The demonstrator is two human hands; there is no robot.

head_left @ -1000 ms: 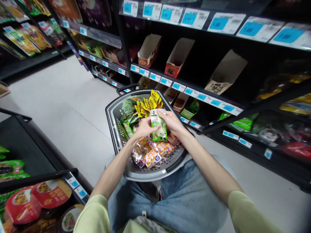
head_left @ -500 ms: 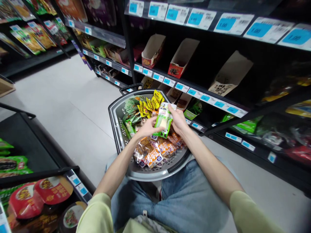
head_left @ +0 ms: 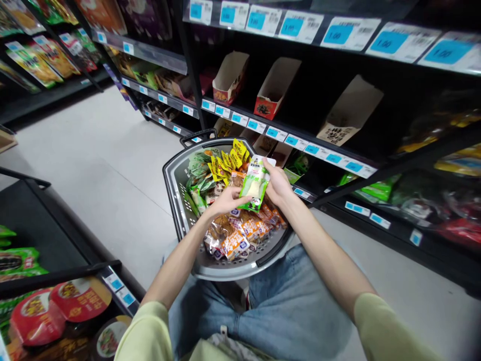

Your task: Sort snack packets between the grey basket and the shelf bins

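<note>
Nearest me, the jeans (head_left: 296, 296) spread either side of the near end of the shopping basket (head_left: 229, 276); I can't see what bears its weight.

Over the basket, both hands are on one green-and-white packet (head_left: 256, 181). My left hand (head_left: 227, 199) has its grip pinching the lower left edge, thumb laid across the front. My right hand (head_left: 278, 184) pinches the upper right edge, its thumb on the face near the top corner.

What's changed in the last second: the packet has shifted to the right and gone from nearly upright to leaning, top toward the right. The right hand moved with it, sliding outward. That leaves more of the printed front clear, and I read it as turning or inspecting, with neither grip letting go.

Beneath it, orange-and-white packets (head_left: 236, 243) fill the near part of the basket; farther in lie yellow packets (head_left: 225, 165) beside dark green packets (head_left: 199, 165). None of these seems to have moved.

Beyond the basket, a red carton (head_left: 267, 108) stands on the shelf behind the price labels (head_left: 276, 133).
</note>
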